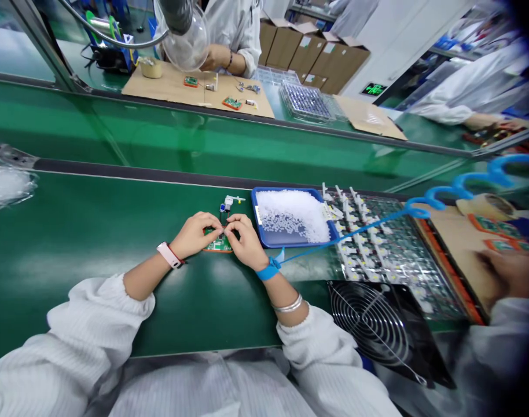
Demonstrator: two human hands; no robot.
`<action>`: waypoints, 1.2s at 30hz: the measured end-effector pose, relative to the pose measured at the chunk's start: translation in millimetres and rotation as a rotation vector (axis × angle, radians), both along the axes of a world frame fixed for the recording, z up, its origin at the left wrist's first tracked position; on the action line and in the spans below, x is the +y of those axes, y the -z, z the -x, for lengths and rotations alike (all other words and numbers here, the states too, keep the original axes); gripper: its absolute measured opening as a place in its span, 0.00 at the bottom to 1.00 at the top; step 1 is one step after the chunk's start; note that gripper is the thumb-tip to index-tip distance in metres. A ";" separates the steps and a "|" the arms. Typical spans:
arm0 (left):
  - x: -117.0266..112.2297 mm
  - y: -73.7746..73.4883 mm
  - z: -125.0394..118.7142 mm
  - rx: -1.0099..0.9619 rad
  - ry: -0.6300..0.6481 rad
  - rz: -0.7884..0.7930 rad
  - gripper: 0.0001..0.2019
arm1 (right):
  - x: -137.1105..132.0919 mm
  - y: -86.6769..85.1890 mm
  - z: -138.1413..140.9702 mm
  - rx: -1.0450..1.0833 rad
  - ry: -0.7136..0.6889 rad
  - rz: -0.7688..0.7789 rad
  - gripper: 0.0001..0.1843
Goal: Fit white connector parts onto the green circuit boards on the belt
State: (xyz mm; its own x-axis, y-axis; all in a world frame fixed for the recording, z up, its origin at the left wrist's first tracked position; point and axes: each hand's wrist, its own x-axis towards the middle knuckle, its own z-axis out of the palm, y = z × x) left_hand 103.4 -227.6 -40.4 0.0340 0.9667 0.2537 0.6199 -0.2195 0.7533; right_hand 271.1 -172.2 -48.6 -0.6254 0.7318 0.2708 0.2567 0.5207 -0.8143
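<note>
A green circuit board with an orange edge lies on the green bench in front of me. Thin dark wires run from its far side to a small motor-like part with a white plastic piece. My left hand is over the board's left part, thumb and fingers pinched together. From the other side my right hand meets it, also in a pinch, fingertips almost touching the left ones above the board. Whatever is between the fingertips is too small and hidden to name. A blue strap circles my right wrist.
Right of my hands stands a blue tray of small white plastic pieces. Beyond it is a clear tray of white-topped parts, crossed by a blue coiled cord. A black fan sits at the front right, near a co-worker's hand.
</note>
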 end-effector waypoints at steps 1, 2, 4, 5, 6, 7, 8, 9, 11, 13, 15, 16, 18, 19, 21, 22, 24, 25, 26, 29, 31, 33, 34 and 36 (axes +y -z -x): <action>0.2 0.4 0.1 0.007 -0.003 0.004 0.06 | 0.8 0.5 0.2 -0.011 -0.007 0.005 0.05; 0.3 0.5 0.2 0.012 -0.004 0.011 0.06 | 1.3 1.1 0.8 -0.019 -0.015 0.013 0.05; 0.6 -0.2 -0.2 0.019 -0.008 0.030 0.07 | 1.8 2.4 2.6 -0.022 -0.025 0.040 0.06; 1.0 -0.9 -0.6 0.022 -0.011 0.044 0.07 | 2.2 3.1 3.5 -0.020 -0.023 0.053 0.06; 1.5 -1.9 -0.9 0.027 -0.018 0.058 0.07 | 2.6 3.7 4.4 -0.021 -0.018 0.065 0.06; 2.4 -2.9 -1.2 0.034 -0.027 0.075 0.07 | 3.3 4.2 5.1 -0.024 -0.012 0.072 0.07; 3.4 -3.9 -1.5 0.044 -0.036 0.094 0.07 | 4.1 4.5 5.7 -0.029 -0.008 0.077 0.07; 4.7 -4.9 -1.8 0.052 -0.047 0.113 0.06 | 5.1 4.6 6.2 -0.033 -0.005 0.079 0.07; 6.9 -6.2 -2.1 0.057 -0.062 0.145 0.05 | 6.7 4.6 6.7 -0.045 -0.005 0.082 0.08; 7.6 -6.7 -1.9 0.050 -0.059 0.156 0.05 | 7.2 4.8 6.8 -0.051 -0.002 0.089 0.08; 5.0 -6.4 -1.1 0.064 -0.070 0.140 0.05 | 6.2 5.4 6.5 -0.034 0.011 0.099 0.08; 2.4 -6.0 -0.3 0.089 -0.077 0.118 0.06 | 5.3 5.7 6.3 -0.013 0.021 0.105 0.07; -4.8 -5.1 2.5 0.169 -0.050 0.055 0.10 | 3.2 5.8 5.7 0.052 0.053 0.123 0.06; -8.5 -4.7 4.5 0.220 -0.008 0.027 0.17 | 2.2 5.4 5.5 0.085 0.072 0.134 0.06; -14.1 -4.5 9.2 0.314 0.111 0.000 0.30 | 0.9 3.4 5.2 0.134 0.091 0.156 0.08; -15.1 -5.0 11.9 0.344 0.166 0.007 0.34 | 0.6 2.0 5.0 0.151 0.089 0.159 0.09; -12.0 -8.0 17.3 0.351 0.227 0.044 0.35 | 0.3 -0.9 4.2 0.198 0.081 0.141 0.12; -7.6 -10.4 20.1 0.314 0.233 0.072 0.35 | 0.2 -2.1 3.6 0.233 0.090 0.125 0.14; -1.1 -13.5 23.0 0.241 0.220 0.109 0.36 | 0.2 -2.9 2.9 0.273 0.117 0.110 0.15; 31.0 -24.9 32.6 -0.167 0.076 0.234 0.35 | 0.2 -3.3 0.3 0.371 0.220 0.096 0.17; 60.9 -31.9 39.5 -0.444 -0.084 0.215 0.32 | 0.0 -2.9 -1.0 0.399 0.231 0.098 0.17; 92.8 -36.0 46.8 -0.566 -0.261 0.057 0.31 | -0.4 -2.6 -1.8 0.404 0.197 0.094 0.17; 107.6 -36.3 50.9 -0.568 -0.339 -0.040 0.32 | -0.7 -2.6 -1.9 0.399 0.181 0.092 0.17; 131.4 -32.0 60.4 -0.462 -0.449 -0.195 0.33 | -1.1 -2.9 -1.9 0.379 0.162 0.096 0.17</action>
State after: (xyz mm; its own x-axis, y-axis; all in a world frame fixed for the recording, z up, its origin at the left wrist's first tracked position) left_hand 43.0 -96.2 -8.4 -0.5148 0.7964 0.3173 0.3065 -0.1746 0.9357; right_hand 273.0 -173.3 -45.7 -0.3693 0.8456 0.3855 0.0023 0.4157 -0.9095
